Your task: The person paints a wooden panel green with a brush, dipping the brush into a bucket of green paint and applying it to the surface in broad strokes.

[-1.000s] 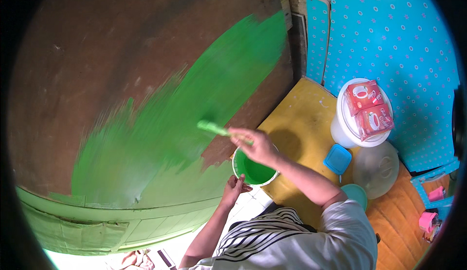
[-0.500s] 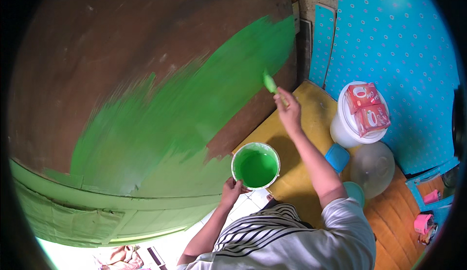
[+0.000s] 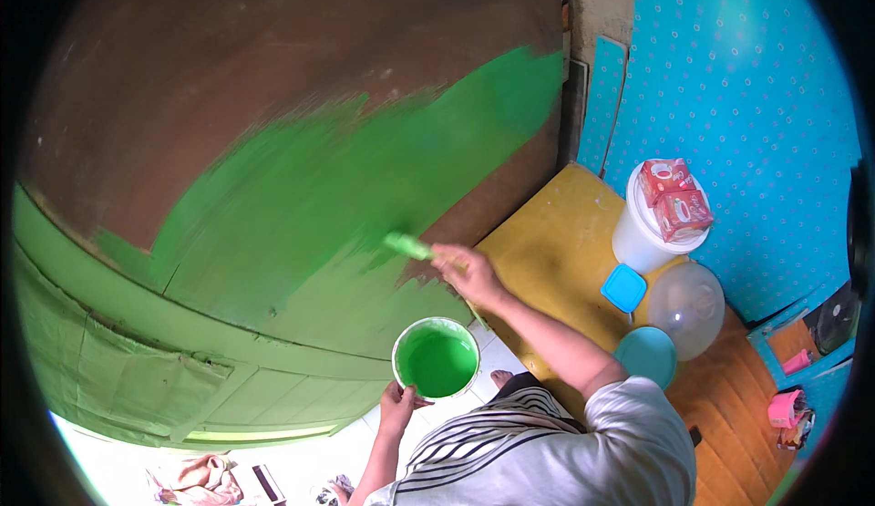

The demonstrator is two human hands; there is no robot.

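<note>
My left hand (image 3: 399,403) grips the rim of a white bucket (image 3: 398,380) with green paint (image 3: 441,363) inside, thumb over the edge. My right hand (image 3: 467,273) is closed round the handle of a paintbrush (image 3: 409,245), its bristles coated green and slightly blurred. The brush is at the brown wooden panel (image 3: 273,32), above and left of the bucket. Across the panel runs a broad band of wet green paint (image 3: 346,173). Bare brown shows above the band and in a strip below its right part. Whether the bristles press on the wood is hard to tell.
A yellow tabletop (image 3: 547,232) lies to the right. On it stand a white lidded bucket (image 3: 633,242) topped with red boxes (image 3: 682,214), a blue square lid (image 3: 623,287), a clear plastic container (image 3: 685,310) and a teal round lid (image 3: 647,356). Cloth (image 3: 196,479) lies on the floor.
My right hand has swept the brush down and left across the panel, from the right end of the green band. The paint bucket in my left hand sits slightly lower and further left.
</note>
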